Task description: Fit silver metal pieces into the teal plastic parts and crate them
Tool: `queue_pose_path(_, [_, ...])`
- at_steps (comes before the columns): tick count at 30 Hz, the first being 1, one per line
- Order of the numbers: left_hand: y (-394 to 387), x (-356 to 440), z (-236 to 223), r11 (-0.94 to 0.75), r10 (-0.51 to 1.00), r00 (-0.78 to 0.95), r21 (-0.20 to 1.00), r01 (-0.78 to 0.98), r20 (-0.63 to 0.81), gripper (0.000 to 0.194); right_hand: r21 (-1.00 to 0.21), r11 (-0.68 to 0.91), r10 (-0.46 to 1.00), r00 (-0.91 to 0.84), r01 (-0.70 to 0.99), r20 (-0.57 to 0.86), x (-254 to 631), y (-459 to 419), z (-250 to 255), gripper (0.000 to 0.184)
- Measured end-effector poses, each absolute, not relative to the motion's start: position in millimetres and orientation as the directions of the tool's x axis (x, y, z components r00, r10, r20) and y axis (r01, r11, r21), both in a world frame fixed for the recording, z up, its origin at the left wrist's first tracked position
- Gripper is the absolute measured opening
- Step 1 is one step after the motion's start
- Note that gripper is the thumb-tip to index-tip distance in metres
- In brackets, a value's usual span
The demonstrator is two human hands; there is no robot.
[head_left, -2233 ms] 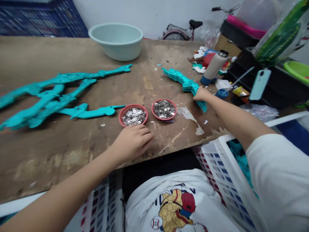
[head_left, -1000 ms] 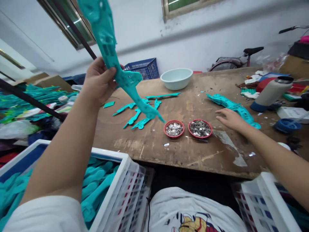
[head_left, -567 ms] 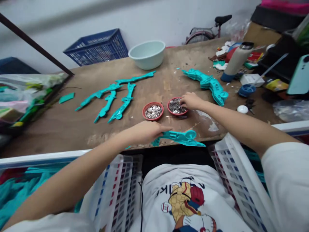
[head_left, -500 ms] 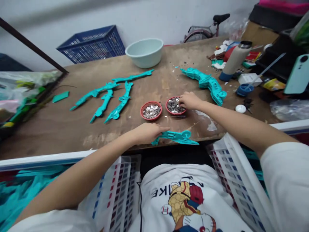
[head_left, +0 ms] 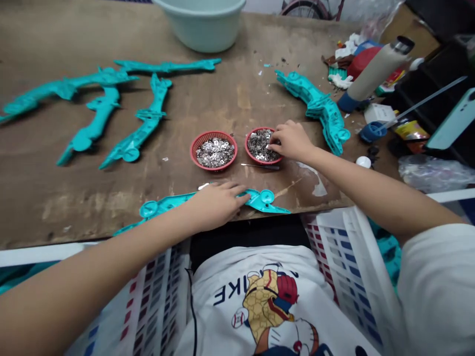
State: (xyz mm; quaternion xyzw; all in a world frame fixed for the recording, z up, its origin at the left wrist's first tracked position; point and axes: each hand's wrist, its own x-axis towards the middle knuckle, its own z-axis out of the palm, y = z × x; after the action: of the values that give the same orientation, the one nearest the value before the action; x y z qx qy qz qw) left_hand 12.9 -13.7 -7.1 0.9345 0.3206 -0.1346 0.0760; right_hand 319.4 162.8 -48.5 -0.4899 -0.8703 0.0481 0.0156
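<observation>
My left hand (head_left: 218, 205) lies across a long teal plastic part (head_left: 168, 201) at the table's front edge, fingers curled over its middle; the palm hides that stretch. The part's right end, with a round disc, shows beyond the fingers. My right hand (head_left: 291, 141) is at the right red basket (head_left: 262, 161), which is filled with small dark and silvery metal pieces. Its fingertips are pinched together, with a small bright metal piece (head_left: 267, 147) at their tips. The left red basket (head_left: 214, 169) holds shinier flat metal pieces. A thin screwdriver-like tool (head_left: 260, 166) lies before the baskets.
Several teal parts (head_left: 143, 128) lie at the left, with a stack of them (head_left: 315, 106) at the right. A pale green basin (head_left: 206, 29) stands behind. A bottle (head_left: 374, 74), blue cup (head_left: 373, 132) and phone (head_left: 451, 123) are at the right. White crates (head_left: 345, 257) flank my lap.
The view has tilted down and closer. The teal part under my left hand now extends left beneath my forearm, and my left fingers are spread over it. My right hand stays at the right basket.
</observation>
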Motion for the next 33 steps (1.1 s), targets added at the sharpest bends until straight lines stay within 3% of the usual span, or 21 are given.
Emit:
queue_pose_path(6, [-19,1,-28,-0.754,0.598,0.756,0.132,0.643,-0.266,0.060,-0.132,0.503,0.863,-0.505,0.854,0.021,323,162,-50,0.038])
queue_pose_path(12, [-15,5,-19,-0.695,0.652,0.667,0.068,0.716,-0.361,0.068,-0.264,0.404,0.913,-0.406,0.876,0.050,320,158,-32,0.040])
queue_pose_path(16, [-11,11,-11,-0.679,0.654,0.643,0.067,0.731,-0.398,0.072,-0.291,0.354,0.933,-0.357,0.889,0.045,318,154,-26,0.042])
queue_pose_path(23, [-9,12,-6,-0.659,0.657,0.644,0.117,0.743,-0.392,0.074,-0.357,0.427,0.899,-0.432,0.831,0.069,322,159,-38,0.045])
queue_pose_path(30, [-8,12,-3,-0.705,0.615,0.641,0.044,0.708,-0.459,0.078,-0.496,0.515,0.852,-0.484,0.700,0.201,336,180,-65,0.019])
queue_pose_path(33, [-6,11,-4,-0.702,0.615,0.639,0.048,0.710,-0.461,0.080,-0.499,0.560,0.822,-0.520,0.661,0.235,339,185,-70,0.011])
